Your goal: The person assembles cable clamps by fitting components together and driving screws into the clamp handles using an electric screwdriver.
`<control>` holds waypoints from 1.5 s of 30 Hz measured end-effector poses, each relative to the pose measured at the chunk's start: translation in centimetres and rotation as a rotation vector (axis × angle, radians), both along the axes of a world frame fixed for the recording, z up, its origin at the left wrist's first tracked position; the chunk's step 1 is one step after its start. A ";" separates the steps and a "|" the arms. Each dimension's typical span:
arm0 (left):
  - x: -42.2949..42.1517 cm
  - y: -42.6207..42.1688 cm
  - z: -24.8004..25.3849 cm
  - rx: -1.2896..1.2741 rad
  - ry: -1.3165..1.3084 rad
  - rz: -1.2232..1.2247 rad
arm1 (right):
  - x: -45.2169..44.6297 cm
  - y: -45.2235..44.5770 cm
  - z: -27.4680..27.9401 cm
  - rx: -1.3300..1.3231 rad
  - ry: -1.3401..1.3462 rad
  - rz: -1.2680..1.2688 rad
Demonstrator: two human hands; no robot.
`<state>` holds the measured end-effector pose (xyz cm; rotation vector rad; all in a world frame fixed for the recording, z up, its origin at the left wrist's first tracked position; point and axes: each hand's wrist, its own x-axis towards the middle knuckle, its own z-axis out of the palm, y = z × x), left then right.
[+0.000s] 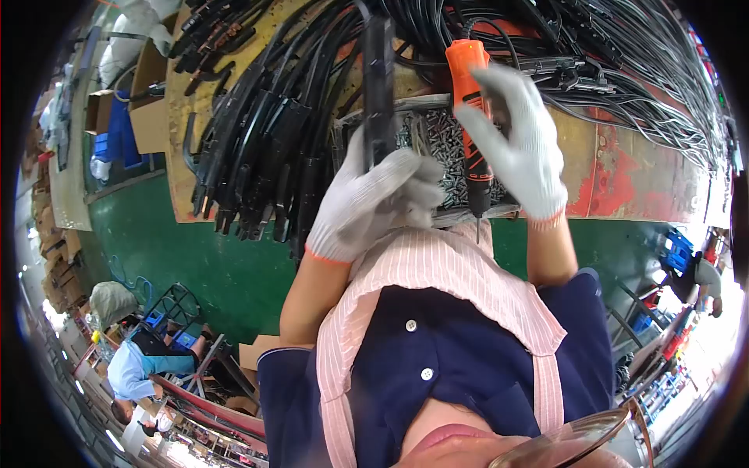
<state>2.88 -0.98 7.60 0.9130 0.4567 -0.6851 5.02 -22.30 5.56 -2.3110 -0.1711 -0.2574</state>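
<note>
My left hand [373,195], in a white glove, is closed around a long black part [378,86] that points away from me. My right hand [516,140], also gloved, is beside an orange and black power screwdriver [468,101]. Its thumb and fingers are apart and overlap the tool's edge; whether they touch it is unclear. The screwdriver's thin bit [479,229] points toward my apron. Beneath and between both hands is a tray [507,209] of many small metal screws [446,148].
Black parts with cables [265,140] are heaped left on the worn yellow and red table [608,179]. More black cables [655,101] spread at the right. A cardboard box [148,117] stands far left. A seated person [136,366] is at lower left, beyond the green floor [211,273].
</note>
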 end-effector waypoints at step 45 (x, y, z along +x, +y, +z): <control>-0.1 5.0 -4.8 -0.066 0.018 -0.070 | 3.6 5.5 -1.7 1.127 -0.256 0.045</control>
